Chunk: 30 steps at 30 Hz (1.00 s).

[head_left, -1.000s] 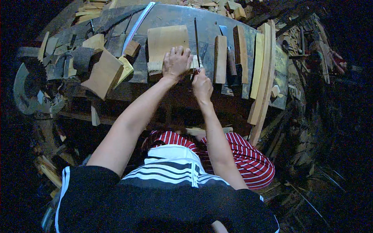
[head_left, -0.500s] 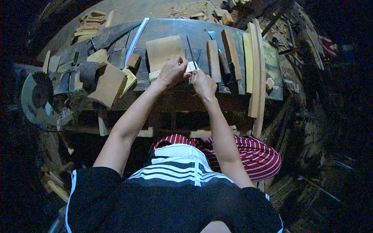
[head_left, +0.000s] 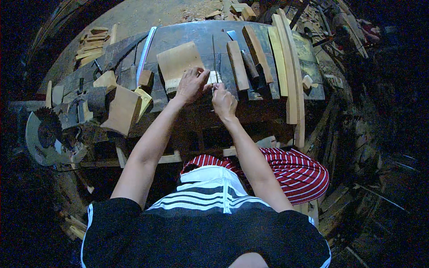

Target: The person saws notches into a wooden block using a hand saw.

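Note:
My right hand (head_left: 225, 102) is closed around the near end of a thin dark rod-shaped tool, like a slim file (head_left: 213, 49), which points away from me over the bench. It passes across a small pale wood block (head_left: 213, 77). My left hand (head_left: 192, 85) holds that block at its left side, with the thumb and fingers bent against it; the fingertips are partly hidden. Just beyond my left hand lies a broad, curved light-wood piece (head_left: 178, 62). Another slim dark tool (head_left: 219, 62) seems to lie beside the file.
Right of my hands lie a wood bar (head_left: 237, 66), a dark-handled chisel (head_left: 251, 64) and long wood strips (head_left: 290, 71). On the left are a steel ruler (head_left: 146, 56), a handsaw (head_left: 127, 50), a curved wood block (head_left: 123, 110) and a toothed circular blade (head_left: 44, 129).
The whole view has shifted, moving the bench leftward in the picture. The file has turned from slanting to nearly straight ahead across the block. Both hands keep their holds.

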Each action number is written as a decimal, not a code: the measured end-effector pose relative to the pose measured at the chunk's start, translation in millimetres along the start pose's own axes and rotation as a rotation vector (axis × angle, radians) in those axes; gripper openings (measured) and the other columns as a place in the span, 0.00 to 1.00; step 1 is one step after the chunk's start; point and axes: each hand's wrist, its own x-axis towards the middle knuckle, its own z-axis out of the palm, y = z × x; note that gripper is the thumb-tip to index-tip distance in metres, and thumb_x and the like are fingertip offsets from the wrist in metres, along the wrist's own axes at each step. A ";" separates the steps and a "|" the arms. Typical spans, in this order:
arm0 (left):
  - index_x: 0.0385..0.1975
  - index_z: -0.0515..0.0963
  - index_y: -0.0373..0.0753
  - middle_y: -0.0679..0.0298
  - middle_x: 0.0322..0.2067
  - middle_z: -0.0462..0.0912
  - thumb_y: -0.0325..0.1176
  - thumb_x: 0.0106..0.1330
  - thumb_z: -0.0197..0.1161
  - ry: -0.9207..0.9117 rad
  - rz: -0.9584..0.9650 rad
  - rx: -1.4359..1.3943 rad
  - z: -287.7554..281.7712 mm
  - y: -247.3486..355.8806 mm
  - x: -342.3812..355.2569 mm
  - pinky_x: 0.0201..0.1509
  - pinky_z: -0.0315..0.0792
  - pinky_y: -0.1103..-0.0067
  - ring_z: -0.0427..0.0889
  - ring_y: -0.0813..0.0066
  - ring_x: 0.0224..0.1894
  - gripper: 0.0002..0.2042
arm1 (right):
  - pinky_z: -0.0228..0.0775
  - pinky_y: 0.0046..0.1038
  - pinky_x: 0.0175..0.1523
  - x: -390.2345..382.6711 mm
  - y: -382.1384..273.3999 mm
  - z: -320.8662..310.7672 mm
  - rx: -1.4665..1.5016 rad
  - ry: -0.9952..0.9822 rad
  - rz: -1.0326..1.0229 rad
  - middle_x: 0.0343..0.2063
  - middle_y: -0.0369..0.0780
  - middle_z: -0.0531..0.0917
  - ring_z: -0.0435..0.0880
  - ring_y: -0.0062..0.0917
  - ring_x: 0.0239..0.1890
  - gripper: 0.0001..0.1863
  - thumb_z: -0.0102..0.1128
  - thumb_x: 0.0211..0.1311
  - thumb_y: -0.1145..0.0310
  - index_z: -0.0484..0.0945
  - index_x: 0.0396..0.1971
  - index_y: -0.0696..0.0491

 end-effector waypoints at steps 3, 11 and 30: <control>0.55 0.65 0.47 0.55 0.47 0.69 0.51 0.62 0.52 -0.101 -0.109 0.130 3.1 2.9 5.9 0.54 0.63 0.65 0.68 0.55 0.50 0.24 | 0.72 0.49 0.33 -1.6 -2.3 0.7 -0.011 0.012 0.029 0.22 0.52 0.80 0.81 0.49 0.27 0.11 0.45 0.61 0.64 0.69 0.37 0.55; 0.35 0.74 0.43 0.59 0.33 0.73 0.42 0.62 0.50 0.167 -0.436 0.246 34.0 16.5 34.2 0.41 0.68 0.65 0.74 0.60 0.39 0.11 | 0.72 0.48 0.33 6.9 8.3 16.3 -0.046 0.036 0.048 0.22 0.51 0.81 0.81 0.48 0.28 0.10 0.47 0.60 0.64 0.68 0.37 0.54; 0.33 0.74 0.44 0.63 0.32 0.76 0.41 0.62 0.51 0.254 -0.420 0.334 49.5 3.1 36.1 0.41 0.69 0.66 0.76 0.62 0.38 0.09 | 0.71 0.49 0.36 -27.6 4.7 -23.2 0.003 -0.235 0.133 0.25 0.54 0.80 0.80 0.49 0.30 0.12 0.45 0.61 0.65 0.71 0.43 0.50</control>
